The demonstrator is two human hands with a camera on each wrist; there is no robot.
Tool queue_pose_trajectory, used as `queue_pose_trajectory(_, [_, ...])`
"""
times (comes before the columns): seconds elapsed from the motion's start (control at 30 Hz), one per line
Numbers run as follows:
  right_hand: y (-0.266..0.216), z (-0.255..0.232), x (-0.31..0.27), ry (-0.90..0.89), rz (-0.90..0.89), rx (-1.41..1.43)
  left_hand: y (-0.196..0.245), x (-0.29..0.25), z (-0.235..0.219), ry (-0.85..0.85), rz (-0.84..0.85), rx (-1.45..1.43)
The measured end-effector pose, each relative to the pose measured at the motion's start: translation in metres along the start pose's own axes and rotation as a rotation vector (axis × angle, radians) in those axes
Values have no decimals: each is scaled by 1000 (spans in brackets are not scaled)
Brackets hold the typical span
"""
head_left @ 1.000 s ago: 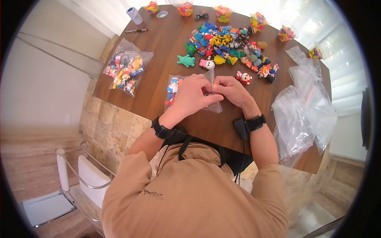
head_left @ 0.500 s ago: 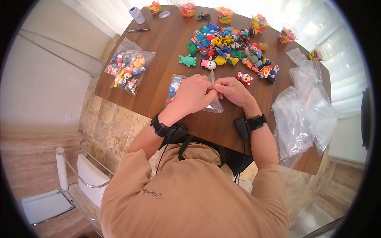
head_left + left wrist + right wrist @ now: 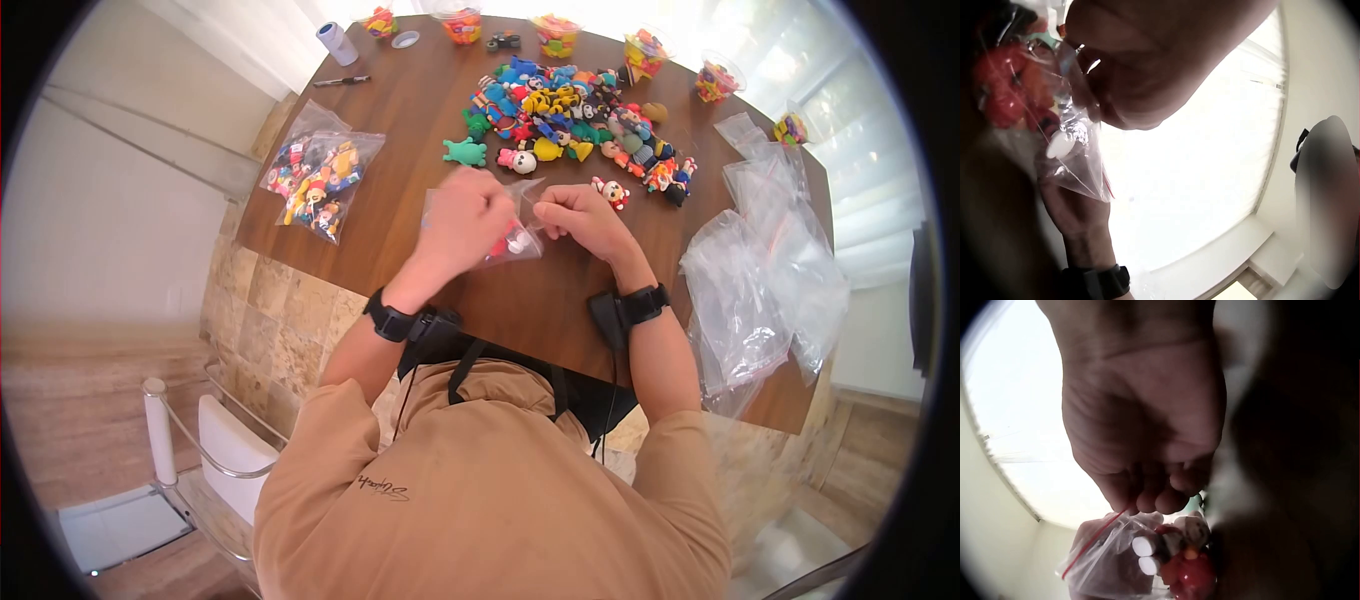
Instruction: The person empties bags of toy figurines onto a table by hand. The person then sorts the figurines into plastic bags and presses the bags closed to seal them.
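A clear zip bag [image 3: 528,246] with small toy figures inside lies between the two hands over the table's near side. Red and white figures show through its plastic in both wrist views. My left hand [image 3: 465,222], blurred in the head view, is over the bag's left part; its curled fingers grip the plastic in the left wrist view. At the bag's right corner my right hand [image 3: 590,222] pinches the top edge, beside the red zip strip [image 3: 1092,545]. The left hand hides part of the bag in the head view.
A heap of colourful toy figures [image 3: 560,110] spreads beyond the hands, with a red-and-white figure [image 3: 610,192] nearer. A filled bag [image 3: 325,190] lies at left, empty bags [image 3: 740,300] at right. Several candy-coloured tubs [image 3: 556,38], a white bottle [image 3: 337,43] and a pen [image 3: 343,80] line the far side.
My left hand has moved left and slightly away from me, parting from the right hand. More of the bag's red and white contents now shows between them. The right hand has stayed nearly in place.
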State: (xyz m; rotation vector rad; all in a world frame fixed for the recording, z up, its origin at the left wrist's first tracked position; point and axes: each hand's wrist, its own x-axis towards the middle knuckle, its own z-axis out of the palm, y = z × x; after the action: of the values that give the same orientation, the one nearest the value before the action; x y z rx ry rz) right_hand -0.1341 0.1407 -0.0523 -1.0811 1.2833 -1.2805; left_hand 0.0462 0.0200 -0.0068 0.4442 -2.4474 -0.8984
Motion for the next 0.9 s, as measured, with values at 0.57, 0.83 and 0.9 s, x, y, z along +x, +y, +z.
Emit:
queue_pose_trajectory(0.57, [5,-20,4,292,-139,111,-39,-24,-42,109,-395,281])
queue_pose_trajectory(0.83, [-3,-11,-6,117,19,-116,-19,-39,-7,53,-491,197])
queue_pose_trajectory(0.9, [7,-16,-5,108,-34,-74,-19,-42,-4,83,-487,126])
